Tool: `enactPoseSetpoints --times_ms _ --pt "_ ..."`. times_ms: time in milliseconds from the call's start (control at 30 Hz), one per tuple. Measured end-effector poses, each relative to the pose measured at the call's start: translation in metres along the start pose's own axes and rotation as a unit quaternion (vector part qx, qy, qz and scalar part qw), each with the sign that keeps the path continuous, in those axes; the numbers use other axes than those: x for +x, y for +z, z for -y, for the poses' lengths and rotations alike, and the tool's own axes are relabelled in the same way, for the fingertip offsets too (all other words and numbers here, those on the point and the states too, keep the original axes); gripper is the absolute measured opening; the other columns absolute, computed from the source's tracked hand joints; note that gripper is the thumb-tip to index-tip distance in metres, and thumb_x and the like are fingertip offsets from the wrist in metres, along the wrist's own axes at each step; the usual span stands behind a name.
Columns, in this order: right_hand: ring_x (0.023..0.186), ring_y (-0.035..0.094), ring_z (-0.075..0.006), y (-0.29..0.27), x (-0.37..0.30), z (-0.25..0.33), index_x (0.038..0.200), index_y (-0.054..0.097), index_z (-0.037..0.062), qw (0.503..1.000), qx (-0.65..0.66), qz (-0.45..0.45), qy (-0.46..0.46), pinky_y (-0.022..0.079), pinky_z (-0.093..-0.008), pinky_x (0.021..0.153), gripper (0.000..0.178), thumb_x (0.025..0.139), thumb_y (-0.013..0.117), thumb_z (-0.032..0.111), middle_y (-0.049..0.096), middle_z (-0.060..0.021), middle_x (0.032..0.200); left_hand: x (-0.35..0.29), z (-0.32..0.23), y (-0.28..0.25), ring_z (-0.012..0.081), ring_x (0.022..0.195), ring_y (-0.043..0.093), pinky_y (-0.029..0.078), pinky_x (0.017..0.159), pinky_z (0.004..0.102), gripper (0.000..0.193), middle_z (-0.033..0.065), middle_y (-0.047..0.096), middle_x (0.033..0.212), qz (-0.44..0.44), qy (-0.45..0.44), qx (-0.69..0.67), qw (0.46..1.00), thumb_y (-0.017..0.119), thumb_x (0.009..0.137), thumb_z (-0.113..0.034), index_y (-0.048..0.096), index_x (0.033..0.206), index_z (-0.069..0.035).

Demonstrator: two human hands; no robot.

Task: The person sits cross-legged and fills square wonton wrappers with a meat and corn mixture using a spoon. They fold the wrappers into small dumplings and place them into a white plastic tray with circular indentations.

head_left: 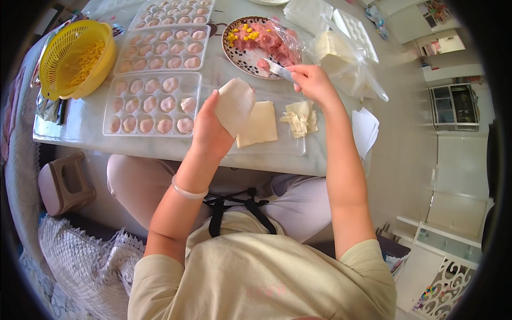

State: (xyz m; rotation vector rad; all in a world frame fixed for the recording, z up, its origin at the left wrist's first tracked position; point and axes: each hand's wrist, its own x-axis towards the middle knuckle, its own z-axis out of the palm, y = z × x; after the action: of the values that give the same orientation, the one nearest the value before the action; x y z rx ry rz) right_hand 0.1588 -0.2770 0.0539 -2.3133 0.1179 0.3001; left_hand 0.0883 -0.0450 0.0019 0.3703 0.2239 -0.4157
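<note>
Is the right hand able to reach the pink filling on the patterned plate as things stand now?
Probably yes. The right hand holds a flat utensil whose tip already lies at the plate edge beside the pink filling. Nothing stands between them; the clear bag lies to the side.

Just one view here, a head-worn fisheye looking pretty much straight down the person's front. Their chest fills the bottom of the frame, both forearms run up from the lower edge toward the middle, and the white table [160,149] sits across the upper half, close enough to be within arm's reach. Straight edges bow hard toward the rim, corners are black, and the floor and room curl off along the right side
</note>
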Motion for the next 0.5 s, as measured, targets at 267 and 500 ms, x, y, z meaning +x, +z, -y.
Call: enactPoseSetpoints --times_ms 267,500 --pt "0.057 0.057 -0.0218 0.051 -0.083 0.023 0.117 0.067 0.0092 0.949 -0.091 -0.084 -0.290 0.046 -0.0337 0.053 0.032 0.086 0.057 0.006 0.055 -0.0060 0.074 0.008 -0.006 0.009 0.0344 0.128 0.046 0.035 0.109 0.0445 0.055 0.0232 0.046 0.138 -0.015 0.013 -0.025 0.999 0.025 0.103 -0.035 0.039 0.136 0.006" --pt "0.058 0.059 -0.0228 0.079 -0.123 0.019 0.121 0.064 0.0125 0.906 -0.244 -0.151 -0.310 0.048 -0.0347 0.049 0.044 0.079 0.059 0.000 0.049 -0.0053 0.083 0.005 -0.004 0.014 0.0372 0.130 0.043 0.033 0.110 0.0453 0.056 0.0279 0.041 0.141 0.001 0.009 -0.052 0.999 0.024 0.103 -0.035 0.036 0.138 0.008"
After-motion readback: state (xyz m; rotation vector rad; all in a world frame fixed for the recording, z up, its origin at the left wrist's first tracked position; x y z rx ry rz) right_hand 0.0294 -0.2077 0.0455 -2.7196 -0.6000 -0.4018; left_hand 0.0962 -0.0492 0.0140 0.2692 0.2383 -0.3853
